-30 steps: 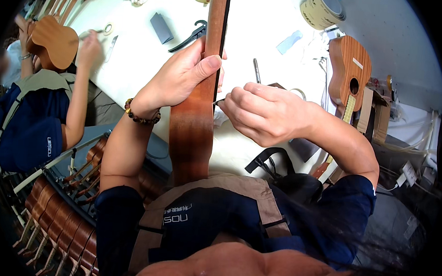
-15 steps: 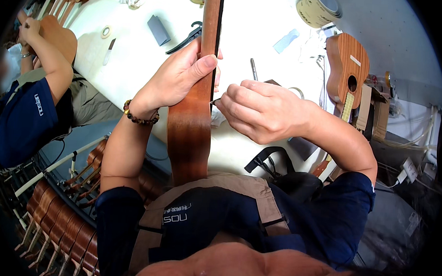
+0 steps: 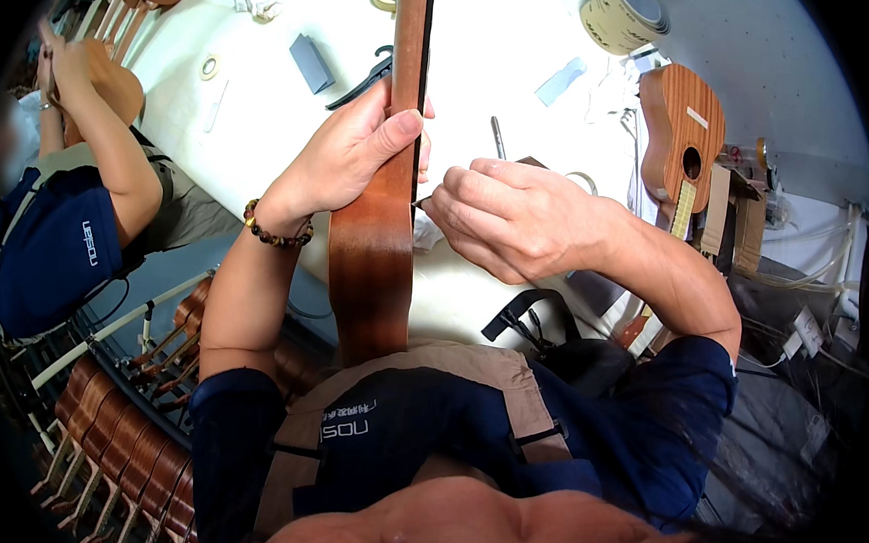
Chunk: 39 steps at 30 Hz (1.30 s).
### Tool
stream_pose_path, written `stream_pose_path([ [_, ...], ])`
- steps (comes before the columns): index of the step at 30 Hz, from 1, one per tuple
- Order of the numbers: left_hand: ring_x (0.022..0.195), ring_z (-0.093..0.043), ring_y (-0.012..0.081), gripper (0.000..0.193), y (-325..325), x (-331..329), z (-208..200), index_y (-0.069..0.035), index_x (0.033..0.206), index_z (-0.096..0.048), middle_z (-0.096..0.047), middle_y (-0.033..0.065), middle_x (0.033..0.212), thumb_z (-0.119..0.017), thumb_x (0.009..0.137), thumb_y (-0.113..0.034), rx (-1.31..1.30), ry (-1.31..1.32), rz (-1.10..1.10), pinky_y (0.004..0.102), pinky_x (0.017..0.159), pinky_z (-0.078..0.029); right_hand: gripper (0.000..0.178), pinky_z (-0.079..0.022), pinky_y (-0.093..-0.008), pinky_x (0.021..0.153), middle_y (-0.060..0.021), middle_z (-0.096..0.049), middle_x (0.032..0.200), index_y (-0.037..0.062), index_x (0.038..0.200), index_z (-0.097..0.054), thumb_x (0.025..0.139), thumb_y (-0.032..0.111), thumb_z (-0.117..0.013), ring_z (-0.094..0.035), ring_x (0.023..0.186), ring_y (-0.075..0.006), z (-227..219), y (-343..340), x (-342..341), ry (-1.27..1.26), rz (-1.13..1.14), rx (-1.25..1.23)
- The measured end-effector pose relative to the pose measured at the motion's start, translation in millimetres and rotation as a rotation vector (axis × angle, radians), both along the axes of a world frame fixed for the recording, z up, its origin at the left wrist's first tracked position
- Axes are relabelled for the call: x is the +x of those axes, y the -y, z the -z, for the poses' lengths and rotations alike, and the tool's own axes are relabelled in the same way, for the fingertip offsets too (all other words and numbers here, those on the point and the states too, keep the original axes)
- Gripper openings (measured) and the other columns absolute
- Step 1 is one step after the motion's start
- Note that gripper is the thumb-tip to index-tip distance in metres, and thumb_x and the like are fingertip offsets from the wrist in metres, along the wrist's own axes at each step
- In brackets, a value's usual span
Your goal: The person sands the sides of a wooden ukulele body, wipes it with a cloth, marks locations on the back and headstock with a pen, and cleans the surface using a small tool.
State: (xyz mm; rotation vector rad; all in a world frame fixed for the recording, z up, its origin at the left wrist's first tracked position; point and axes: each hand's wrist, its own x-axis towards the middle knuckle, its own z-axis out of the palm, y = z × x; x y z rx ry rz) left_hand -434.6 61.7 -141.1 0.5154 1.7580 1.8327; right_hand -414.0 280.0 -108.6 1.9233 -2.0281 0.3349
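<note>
Head: two hands, one ukulele, one tool.

Held instrument: reddish brown, black-edged
Ukulele at right: orange-brown, dark-striped
Bench: creamy white
Beaded bracelet: brown, amber
Sleeves: navy
</note>
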Motion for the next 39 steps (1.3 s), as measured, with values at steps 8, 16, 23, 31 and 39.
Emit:
stream_pose_path([
  [8, 0.077, -0.053, 0.0108, 0.045, 0.7, 0.2, 2.3, -0.003, 0.113, -0.041, -0.057, 0.0072, 0.083, -0.041, 0.097, -0.044, 0.026, 0.027, -0.004, 0.0240, 0.074, -0.044, 0.023, -0.048, -0.0287, 0.068, -0.0097, -0.056, 0.084, -0.0034, 0.078, -0.064, 0.060, 0.010, -0.060, -0.055, 0.081, -0.0213, 4.8, -1.4, -0.8, 0.002, 0.000, -0.083],
  [16, 0.078, -0.053, 0.0103, 0.044, 0.7, 1.2, 1.9, -0.003, 0.113, -0.041, -0.057, 0.0069, 0.083, -0.040, 0.097, -0.044, 0.007, -0.001, -0.009, 0.0237, 0.074, -0.044, 0.028, -0.049, -0.0285, 0.069, -0.0113, -0.058, 0.087, -0.0061, 0.083, -0.064, 0.060, 0.009, -0.060, -0.057, 0.084, -0.0219, 5.5, 1.4, -0.8, -0.037, -0.008, -0.060],
  [23, 0.073, -0.058, 0.0114, 0.042, -1.1, 2.3, 4.7, -0.002, 0.109, -0.046, -0.059, 0.0046, 0.078, -0.042, 0.097, -0.042, 0.029, -0.026, -0.061, 0.0249, 0.069, -0.047, 0.027, -0.049, -0.0301, 0.069, -0.0135, -0.057, 0.087, -0.0076, 0.082, -0.064, 0.061, 0.009, -0.061, -0.057, 0.084, -0.0236, 8.3, 3.1, 3.8, -0.084, 0.012, -0.073],
  [31, 0.073, -0.058, 0.0117, 0.044, -0.5, 1.8, 4.1, -0.002, 0.109, -0.045, -0.058, 0.0046, 0.078, -0.042, 0.096, -0.043, 0.016, -0.043, -0.059, 0.0252, 0.069, -0.047, 0.023, -0.050, -0.0300, 0.066, -0.0138, -0.057, 0.086, -0.0070, 0.080, -0.065, 0.062, 0.007, -0.066, -0.057, 0.081, -0.0233, 20.1, 6.3, 3.1, -0.132, 0.019, -0.220],
  [39, 0.076, -0.056, 0.0123, 0.046, 1.3, 1.7, 0.2, -0.003, 0.113, -0.041, -0.057, 0.0079, 0.082, -0.040, 0.096, -0.045, 0.019, 0.028, -0.013, 0.0246, 0.072, -0.046, 0.019, -0.050, -0.0273, 0.062, -0.0130, -0.057, 0.088, -0.0054, 0.081, -0.066, 0.066, 0.005, -0.070, -0.057, 0.079, -0.0219, 22.5, 0.6, 0.6, -0.109, 0.024, -0.269],
])
